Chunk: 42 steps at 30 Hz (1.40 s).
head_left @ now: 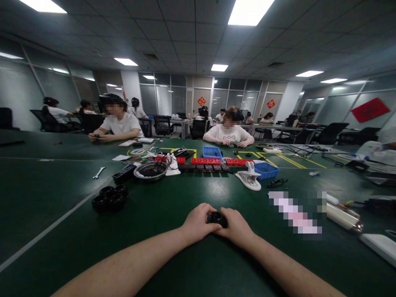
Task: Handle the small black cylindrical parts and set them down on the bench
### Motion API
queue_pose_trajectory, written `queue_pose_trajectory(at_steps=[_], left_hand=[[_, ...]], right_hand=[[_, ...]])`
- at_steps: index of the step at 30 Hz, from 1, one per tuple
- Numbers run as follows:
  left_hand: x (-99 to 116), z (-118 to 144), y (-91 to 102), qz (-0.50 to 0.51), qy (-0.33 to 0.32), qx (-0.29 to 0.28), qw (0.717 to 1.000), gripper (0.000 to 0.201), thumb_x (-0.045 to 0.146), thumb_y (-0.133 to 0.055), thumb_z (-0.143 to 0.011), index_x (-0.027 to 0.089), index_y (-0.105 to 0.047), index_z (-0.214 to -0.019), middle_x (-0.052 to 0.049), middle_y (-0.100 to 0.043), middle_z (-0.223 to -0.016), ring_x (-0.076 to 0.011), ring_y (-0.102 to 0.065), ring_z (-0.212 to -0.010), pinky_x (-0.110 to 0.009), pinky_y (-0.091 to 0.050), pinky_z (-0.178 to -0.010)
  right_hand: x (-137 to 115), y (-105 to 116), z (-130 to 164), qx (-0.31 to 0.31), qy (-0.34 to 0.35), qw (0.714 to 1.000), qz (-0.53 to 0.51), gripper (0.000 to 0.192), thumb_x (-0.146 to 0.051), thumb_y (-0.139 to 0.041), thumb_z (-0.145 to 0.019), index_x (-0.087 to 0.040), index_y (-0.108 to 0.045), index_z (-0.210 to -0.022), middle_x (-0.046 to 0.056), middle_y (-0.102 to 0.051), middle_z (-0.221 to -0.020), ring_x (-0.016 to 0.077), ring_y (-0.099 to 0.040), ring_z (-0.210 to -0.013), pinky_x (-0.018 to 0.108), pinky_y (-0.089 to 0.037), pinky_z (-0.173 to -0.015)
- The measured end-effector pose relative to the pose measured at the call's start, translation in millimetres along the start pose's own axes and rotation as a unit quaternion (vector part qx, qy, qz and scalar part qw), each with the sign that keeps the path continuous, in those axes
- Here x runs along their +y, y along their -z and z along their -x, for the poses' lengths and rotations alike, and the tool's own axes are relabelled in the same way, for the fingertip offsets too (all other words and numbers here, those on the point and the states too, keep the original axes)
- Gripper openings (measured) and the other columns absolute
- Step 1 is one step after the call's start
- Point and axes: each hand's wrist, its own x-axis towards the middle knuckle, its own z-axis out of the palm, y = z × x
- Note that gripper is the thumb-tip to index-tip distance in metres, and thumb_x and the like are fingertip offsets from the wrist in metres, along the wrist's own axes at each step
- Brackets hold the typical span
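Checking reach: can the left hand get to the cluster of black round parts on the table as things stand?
Probably yes. The black round parts lie on bare green table left of the left hand, nothing between, but it and the right hand grip a small black part.

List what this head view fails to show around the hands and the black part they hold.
- Small black part: mostly covered by the left hand and right hand; shape unclear.
- Fingertips: curled out of sight around it.
- Pixelated strip: blurred, unidentifiable.
- White slab: cut off by the right edge.
- Red blocks: too small for detail.
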Motion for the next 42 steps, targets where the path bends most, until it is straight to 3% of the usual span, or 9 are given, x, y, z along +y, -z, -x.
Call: queue_pose_trajectory(at_steps=[4,10,14,19,23,27,31,37,42], left_hand=[[0,1,-1.5,-0.002,0.006,0.006,1.0,0.032,0.031,-0.068,-0.06,0.018,-0.055,-0.086,0.001,-0.049,-0.078,-0.0135,-0.046,-0.064,-0.023,-0.037,-0.057],[0,0,10.8,0.015,-0.071,-0.051,0.996,0.039,0.025,-0.065,-0.067,0.023,-0.053,-0.105,0.001,-0.051,-0.084,-0.0136,-0.048,-0.07,-0.023,-0.039,-0.064],[-3,-3,14.6,0.008,-0.09,-0.088,0.992,0.035,0.023,-0.064,-0.069,0.025,-0.056,-0.103,0.001,-0.052,-0.083,-0.0134,-0.049,-0.072,-0.022,-0.038,-0.065],[-2,-4,12.5,0.021,-0.074,-0.086,0.993,0.034,0.024,-0.066,-0.067,0.024,-0.058,-0.099,0.002,-0.052,-0.082,-0.0128,-0.049,-0.069,-0.021,-0.037,-0.062],[2,0,5.2,0.015,-0.017,-0.038,0.999,0.029,0.027,-0.068,-0.062,0.02,-0.058,-0.089,0.002,-0.051,-0.078,-0.0136,-0.047,-0.066,-0.022,-0.036,-0.058],[3,3,-2.1,0.014,0.011,0.007,1.0,0.029,0.026,-0.069,-0.059,0.019,-0.055,-0.084,0.002,-0.05,-0.078,-0.0143,-0.046,-0.068,-0.022,-0.035,-0.057],[0,1,-1.3,0.025,-0.014,-0.007,1.0,0.029,0.023,-0.068,-0.061,0.019,-0.055,-0.087,0.002,-0.049,-0.078,-0.0136,-0.046,-0.066,-0.022,-0.036,-0.058],[0,1,9.2,0.017,-0.093,-0.063,0.994,0.037,0.021,-0.064,-0.068,0.025,-0.054,-0.104,0.001,-0.051,-0.083,-0.0143,-0.049,-0.074,-0.022,-0.038,-0.066],[2,1,12.1,0.01,-0.102,-0.083,0.991,0.037,0.022,-0.065,-0.068,0.024,-0.055,-0.103,0.001,-0.053,-0.084,-0.0139,-0.05,-0.073,-0.022,-0.039,-0.067]], right_hand=[[-5,-3,1,0.027,0.008,0.998,0.058,0.03,-0.043,-0.06,-0.064,-0.016,-0.052,-0.076,0.005,-0.055,-0.076,0.0214,-0.049,-0.074,0.031,-0.031,-0.066],[7,11,0,-0.068,0.097,0.982,-0.145,0.038,-0.036,-0.062,-0.067,-0.018,-0.053,-0.099,0.005,-0.054,-0.094,0.0202,-0.049,-0.086,0.03,-0.036,-0.074],[16,18,-3,-0.124,0.105,0.965,-0.206,0.022,-0.028,-0.059,-0.069,-0.017,-0.059,-0.089,0.003,-0.055,-0.086,0.0185,-0.05,-0.081,0.029,-0.038,-0.071],[14,11,-3,-0.091,0.033,0.977,-0.188,0.022,-0.026,-0.066,-0.062,-0.016,-0.057,-0.08,0.0,-0.053,-0.075,0.0157,-0.048,-0.07,0.025,-0.036,-0.061],[6,2,-1,-0.032,0.007,0.993,-0.109,0.025,-0.033,-0.065,-0.061,-0.015,-0.05,-0.071,0.0,-0.052,-0.07,0.0148,-0.046,-0.065,0.023,-0.032,-0.055],[-1,-1,-1,-0.004,0.01,1.0,0.003,0.027,-0.039,-0.062,-0.062,-0.016,-0.052,-0.073,0.003,-0.055,-0.074,0.0185,-0.047,-0.071,0.028,-0.032,-0.063],[-1,2,1,0.009,0.031,0.999,0.012,0.033,-0.044,-0.06,-0.063,-0.017,-0.055,-0.082,0.005,-0.055,-0.083,0.0224,-0.047,-0.079,0.033,-0.033,-0.07],[12,21,2,-0.109,0.108,0.971,-0.185,0.041,-0.03,-0.061,-0.068,-0.019,-0.052,-0.106,0.006,-0.053,-0.1,0.0211,-0.047,-0.092,0.031,-0.035,-0.079],[18,27,-1,-0.15,0.125,0.95,-0.244,0.024,-0.027,-0.058,-0.071,-0.015,-0.059,-0.092,0.004,-0.056,-0.091,0.0196,-0.049,-0.087,0.029,-0.037,-0.076]])
